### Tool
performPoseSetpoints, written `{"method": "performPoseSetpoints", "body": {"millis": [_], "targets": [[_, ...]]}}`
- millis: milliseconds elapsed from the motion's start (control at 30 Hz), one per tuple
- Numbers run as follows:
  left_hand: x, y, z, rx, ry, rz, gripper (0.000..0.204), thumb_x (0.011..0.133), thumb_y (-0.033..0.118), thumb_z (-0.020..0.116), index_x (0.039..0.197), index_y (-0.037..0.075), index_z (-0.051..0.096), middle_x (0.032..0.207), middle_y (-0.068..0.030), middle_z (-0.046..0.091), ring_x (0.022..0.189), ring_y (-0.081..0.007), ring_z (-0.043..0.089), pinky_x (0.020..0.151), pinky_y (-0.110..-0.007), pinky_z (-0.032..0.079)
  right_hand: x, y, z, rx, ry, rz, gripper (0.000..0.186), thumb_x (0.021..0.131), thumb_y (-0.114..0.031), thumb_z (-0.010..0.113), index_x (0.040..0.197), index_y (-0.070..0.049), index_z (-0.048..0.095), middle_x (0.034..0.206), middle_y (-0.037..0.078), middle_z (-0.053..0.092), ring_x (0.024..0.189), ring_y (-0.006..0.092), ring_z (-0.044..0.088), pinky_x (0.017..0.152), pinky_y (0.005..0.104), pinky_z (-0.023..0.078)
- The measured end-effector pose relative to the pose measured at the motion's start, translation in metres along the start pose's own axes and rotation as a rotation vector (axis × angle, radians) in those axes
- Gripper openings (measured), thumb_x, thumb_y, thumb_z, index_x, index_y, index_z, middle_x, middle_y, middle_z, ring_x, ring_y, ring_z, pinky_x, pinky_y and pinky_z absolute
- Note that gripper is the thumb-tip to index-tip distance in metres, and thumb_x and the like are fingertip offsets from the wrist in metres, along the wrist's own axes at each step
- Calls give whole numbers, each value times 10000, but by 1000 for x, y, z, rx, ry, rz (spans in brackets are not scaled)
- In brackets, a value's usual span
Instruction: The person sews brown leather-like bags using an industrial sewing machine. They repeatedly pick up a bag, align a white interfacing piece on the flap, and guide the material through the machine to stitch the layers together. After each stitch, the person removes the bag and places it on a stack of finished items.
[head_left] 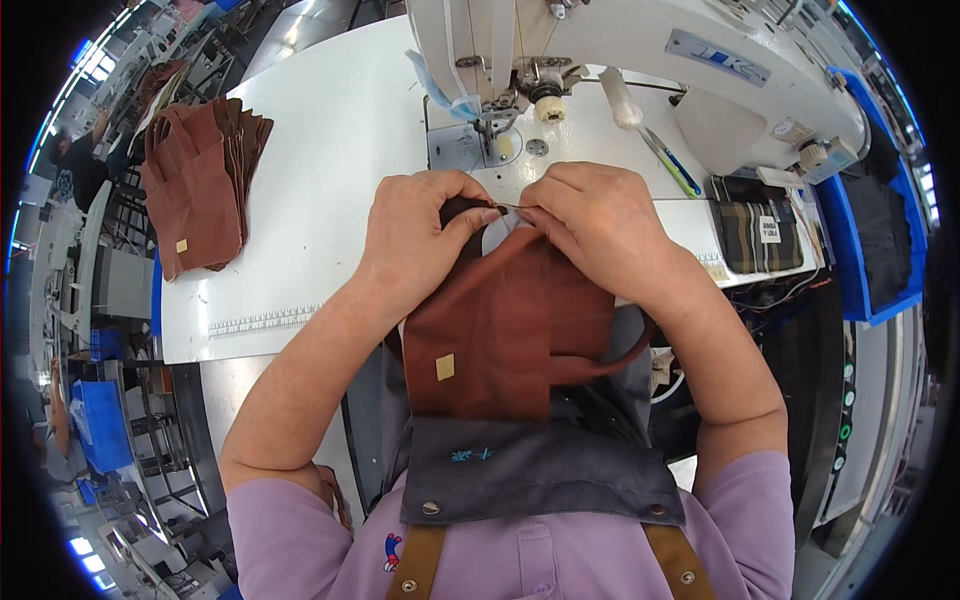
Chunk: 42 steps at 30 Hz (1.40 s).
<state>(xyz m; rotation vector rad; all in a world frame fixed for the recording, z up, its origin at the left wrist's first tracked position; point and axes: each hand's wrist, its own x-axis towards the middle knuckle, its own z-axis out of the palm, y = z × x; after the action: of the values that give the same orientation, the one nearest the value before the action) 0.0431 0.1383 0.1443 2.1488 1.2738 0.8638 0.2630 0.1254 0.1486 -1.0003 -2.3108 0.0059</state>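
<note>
A reddish-brown bag panel with a strap handle and a small tan patch hangs from the near edge of the table over my lap. My left hand pinches its dark upper edge between thumb and fingers. Close beside it, my right hand is closed on the same edge, fingertips almost meeting the left ones. Both hands are just in front of the needle area of a white sewing machine. Folds of the panel hide part of its underside.
Several similar brown panels lie stacked on the white table at the left. A blue-green thread snipper rests by the machine. Right of it are a striped pouch and a blue bin. A ruler strip runs along the table's near edge.
</note>
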Motion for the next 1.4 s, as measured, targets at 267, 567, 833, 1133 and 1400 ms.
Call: {"method": "performPoseSetpoints", "body": {"millis": [267, 567, 833, 1133, 1400], "targets": [[36, -43, 23, 120, 29, -13, 169, 797, 158, 810, 903, 43, 745, 865, -110, 739, 770, -272, 713, 705, -337, 544, 22, 54, 32, 80, -91, -13, 94, 821, -137, 721, 851, -65, 668, 782, 115, 650, 755, 339, 661, 671, 448, 538], [57, -58, 22, 63, 61, -11, 152, 819, 143, 766, 937, 53, 731, 872, -123, 710, 775, -283, 696, 689, -370, 549, 26, 63, 28, 70, -238, -30, 249, 855, -91, 649, 1084, -104, 745, 922, 174, 679, 868, 362, 666, 735, 440, 549], [63, -71, 21, 13, 73, 141, 112, 803, 87, 787, 909, 51, 782, 820, -128, 742, 725, -269, 713, 651, -345, 549, 33, 70, 25, 54, -355, 86, 285, 883, -67, 641, 1144, -114, 747, 1037, 97, 726, 931, 305, 702, 820, 387, 572], [67, -73, 21, 15, 80, 107, 119, 822, 85, 771, 923, 25, 786, 874, -167, 709, 757, -317, 696, 691, -384, 566, 40, 70, 31, 308, -203, 199, 218, 944, -279, 649, 1016, -84, 714, 887, 164, 701, 800, 373, 664, 683, 446, 519], [69, -78, 21, 49, 87, 137, 120, 801, 87, 801, 899, 21, 783, 865, -124, 761, 767, -256, 735, 685, -345, 570, 38, 70, 35, 345, -204, 320, 310, 932, -354, 683, 957, -48, 724, 812, 187, 692, 774, 378, 668, 691, 446, 516]]}}
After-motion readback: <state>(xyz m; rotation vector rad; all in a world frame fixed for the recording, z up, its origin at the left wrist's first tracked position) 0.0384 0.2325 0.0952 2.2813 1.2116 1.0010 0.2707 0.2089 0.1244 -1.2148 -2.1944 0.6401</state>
